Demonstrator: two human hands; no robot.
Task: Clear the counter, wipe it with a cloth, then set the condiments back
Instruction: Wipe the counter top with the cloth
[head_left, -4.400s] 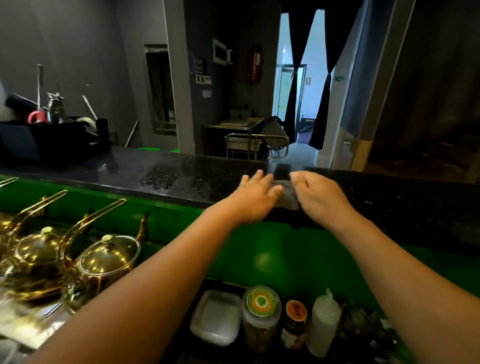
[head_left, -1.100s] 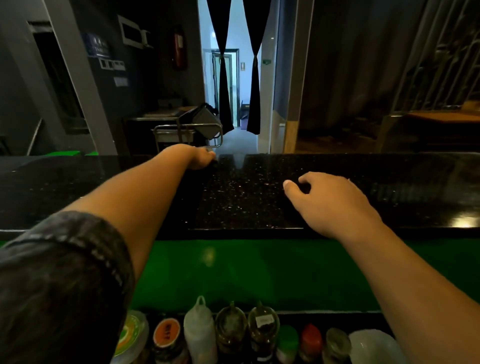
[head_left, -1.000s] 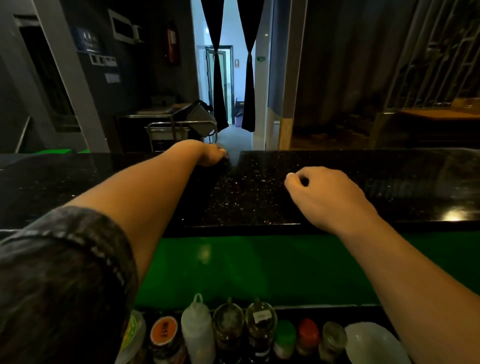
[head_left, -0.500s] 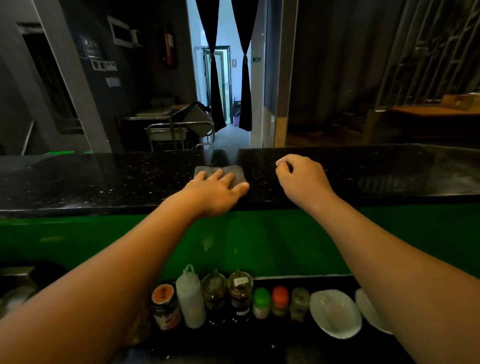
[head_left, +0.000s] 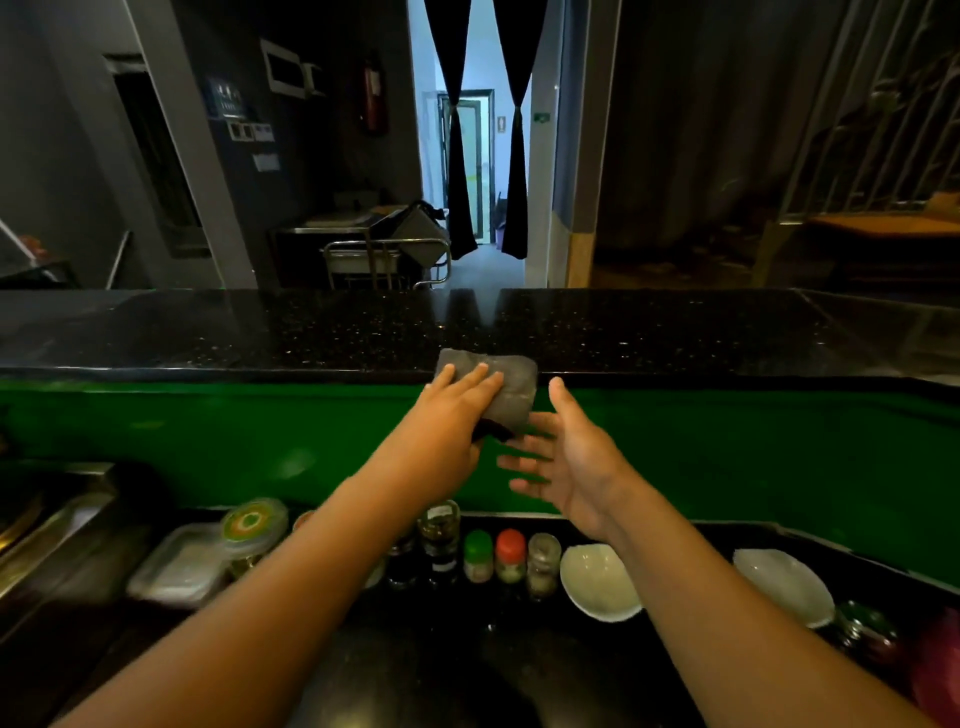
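Cloth (head_left: 511, 387): one, grey, overhanging the counter's (head_left: 675, 332) near edge.
Left hand (head_left: 452, 410): straight fingers flat on cloth; thumb hidden.
Right hand (head_left: 566, 452): spread, empty, just below cloth.
White bowls (head_left: 600, 587): two, beside condiment jars (head_left: 543, 561).

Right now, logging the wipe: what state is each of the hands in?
Left hand: pressing flat on the grey cloth, thumb hidden.
Right hand: open, holding nothing.

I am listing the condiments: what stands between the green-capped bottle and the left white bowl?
Head view: between green-capped bottle and left white bowl stand a red-capped bottle and a small jar.
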